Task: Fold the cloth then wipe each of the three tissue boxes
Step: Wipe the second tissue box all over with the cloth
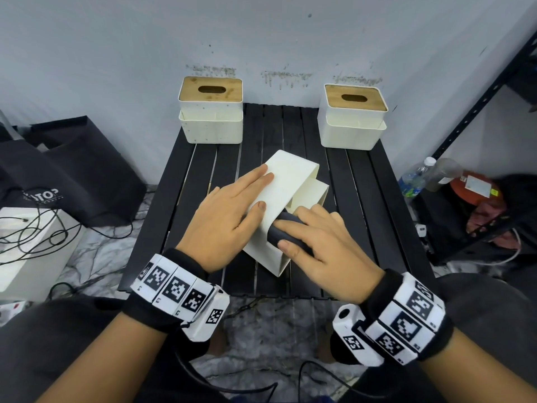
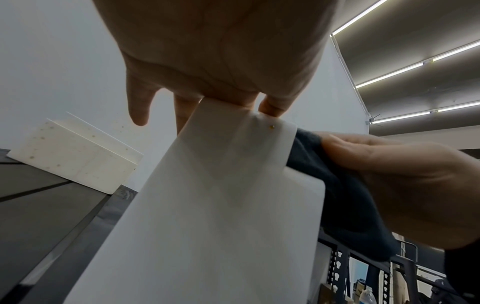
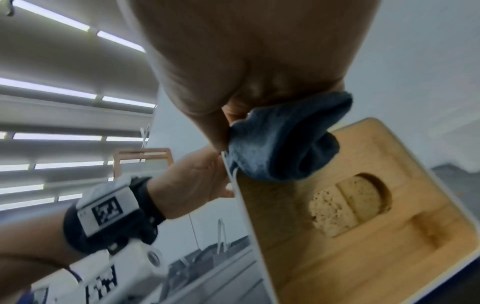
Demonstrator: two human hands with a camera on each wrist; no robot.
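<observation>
Two white tissue boxes with wooden lids stand upright at the back left [image 1: 210, 112] [image 2: 75, 156] and back right [image 1: 353, 117] of the black slatted table [image 1: 203, 175]. A third box [image 1: 286, 181] [image 2: 221, 205] lies tipped on its side in the middle. My left hand [image 1: 247, 196] [image 2: 221, 61] presses flat on its upturned white wall, fingers straight. My right hand [image 1: 313, 237] [image 3: 246, 61] grips a bunched dark blue cloth [image 1: 283, 225] [image 2: 337, 195] [image 3: 280, 139] against the top edge of the box's wooden lid [image 3: 363, 236], beside the oval opening.
Black bags [image 1: 72, 170] and a white case with cables [image 1: 29, 242] sit on the floor at left. A black metal shelf [image 1: 479, 112] stands at right with bottles [image 1: 415, 178] and an orange container [image 1: 470, 190] at its foot. Cables trail below the table's front edge.
</observation>
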